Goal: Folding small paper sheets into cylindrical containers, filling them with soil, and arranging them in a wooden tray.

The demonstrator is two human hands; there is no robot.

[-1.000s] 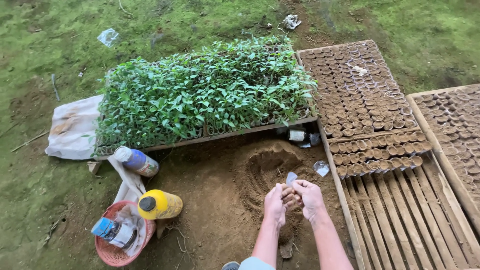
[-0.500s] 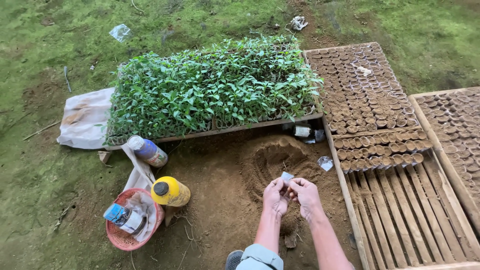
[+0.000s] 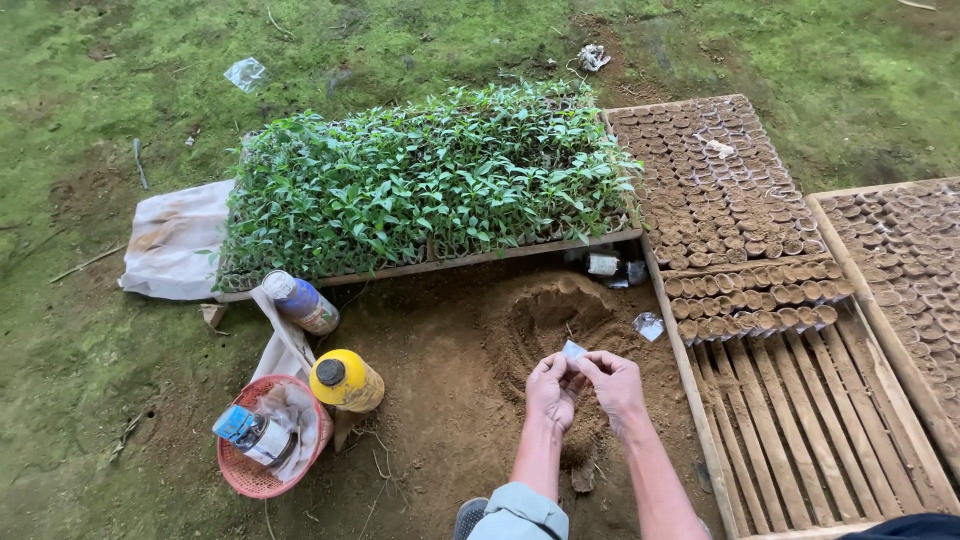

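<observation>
Lots of bright green on the seedling tray (image 3: 420,195), sitting on brown dirt. There's a yellow bottle (image 3: 348,381) with a black cap, a pinkish-red basket (image 3: 243,480), and a white cloth (image 3: 172,240) stained brown. The wooden rack (image 3: 810,420) is plain tan slats.

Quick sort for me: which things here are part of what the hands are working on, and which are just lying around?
In use:
left hand and right hand, both pinching a small clear bag
soil mound
slatted tray with filled soil pots

Lying about:
yellow bottle
pink basket
seedling tray
white sack
</observation>
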